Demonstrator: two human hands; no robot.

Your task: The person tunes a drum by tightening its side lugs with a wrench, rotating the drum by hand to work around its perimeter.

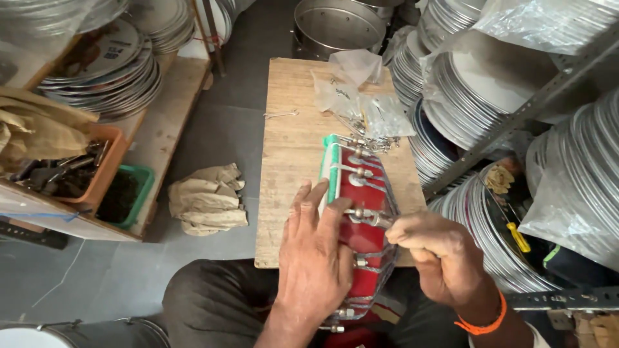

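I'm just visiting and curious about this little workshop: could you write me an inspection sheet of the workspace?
Surface: bare wooden board over grey floor.
Job's things: red drum with green rim and metal tuning lugs lying on its side.
Clutter: clear plastic bags of metal hardware; loose wire hook.
Hands: left hand flat on drum; right hand pinching a lug.
Cables: nothing seen.
Surroundings: stacked metal hoops on shelves, crumpled brown paper on the floor.

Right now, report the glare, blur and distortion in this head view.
Head view: soft daylight, faint shadows; glare on the stacked metal rims and plastic bags; wide-angle bending at the edges; left hand, right hand and red drum fairly sharp.
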